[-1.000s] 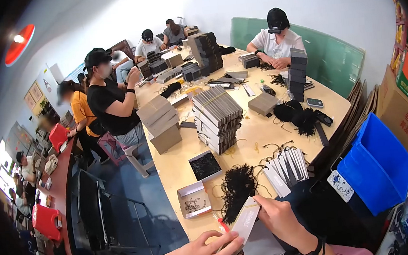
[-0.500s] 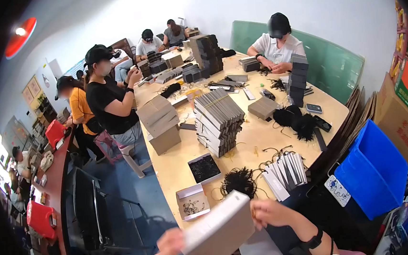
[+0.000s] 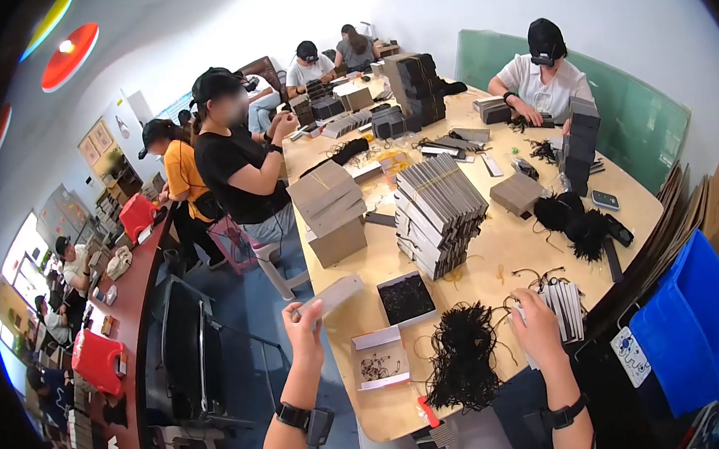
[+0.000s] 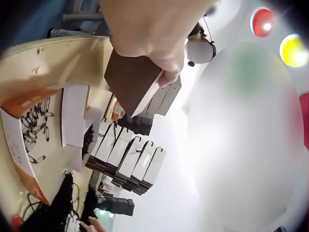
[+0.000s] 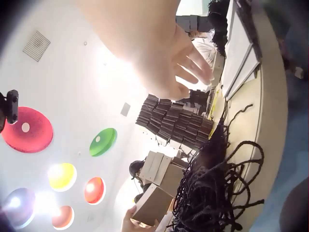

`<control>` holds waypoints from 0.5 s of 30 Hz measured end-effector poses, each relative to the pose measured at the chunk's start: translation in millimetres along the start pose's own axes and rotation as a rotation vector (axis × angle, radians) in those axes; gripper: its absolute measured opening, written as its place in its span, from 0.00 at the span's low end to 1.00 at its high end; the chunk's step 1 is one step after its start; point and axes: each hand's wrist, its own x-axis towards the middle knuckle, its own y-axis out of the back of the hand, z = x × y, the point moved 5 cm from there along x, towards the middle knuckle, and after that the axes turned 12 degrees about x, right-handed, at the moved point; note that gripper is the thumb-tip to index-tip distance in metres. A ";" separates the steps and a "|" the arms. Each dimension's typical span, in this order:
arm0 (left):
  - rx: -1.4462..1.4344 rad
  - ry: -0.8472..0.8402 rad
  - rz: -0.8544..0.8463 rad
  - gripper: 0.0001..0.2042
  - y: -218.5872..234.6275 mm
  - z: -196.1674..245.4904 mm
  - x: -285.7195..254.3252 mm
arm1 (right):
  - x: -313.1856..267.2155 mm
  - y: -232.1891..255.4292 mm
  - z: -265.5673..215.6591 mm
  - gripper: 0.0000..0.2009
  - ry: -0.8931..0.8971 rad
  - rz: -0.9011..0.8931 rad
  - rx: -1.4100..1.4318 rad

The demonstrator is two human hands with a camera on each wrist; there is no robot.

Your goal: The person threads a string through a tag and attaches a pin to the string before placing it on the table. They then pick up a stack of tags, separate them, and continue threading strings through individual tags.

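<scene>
My left hand (image 3: pixel 305 334) grips a thin grey box (image 3: pixel 337 295) above the table's left edge; in the left wrist view the fingers of the hand (image 4: pixel 149 29) curl round the brown box (image 4: pixel 130 77). My right hand (image 3: pixel 538 329) is at a fanned row of white tags with black cords (image 3: pixel 571 313). The right wrist view shows that hand (image 5: pixel 169 63) with loosely extended fingers, beside the white tags (image 5: pixel 239 53), no held object visible. Between the hands lies a heap of black cords (image 3: pixel 463 360), also large in the right wrist view (image 5: pixel 205 193).
Near the left hand stand a white box of small pins (image 3: pixel 379 343) and a box of black pieces (image 3: pixel 406 298). Behind them are a banded tag stack (image 3: pixel 439 210) and piled grey boxes (image 3: pixel 329 214). A blue bin (image 3: pixel 689 334) is at right. Several people work around the table (image 3: pixel 481 265).
The box has gone from between both hands to the left hand alone, farther left and forward. My right hand has let go of it and moved to the tags. The head view has shifted left.
</scene>
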 end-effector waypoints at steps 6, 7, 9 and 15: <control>-0.212 0.250 0.116 0.26 5.0 -25.7 1.4 | -9.4 1.0 14.9 0.10 -0.034 0.032 0.148; -0.082 0.092 0.127 0.25 6.7 -21.0 3.6 | -10.9 -0.4 13.4 0.10 0.012 0.009 0.127; 0.642 -0.323 0.334 0.27 9.6 3.6 -6.5 | -15.6 -1.0 9.7 0.10 0.054 -0.016 0.106; 1.363 -1.231 0.188 0.32 -17.9 43.6 -30.5 | -27.0 2.6 -9.7 0.07 0.272 -0.013 0.128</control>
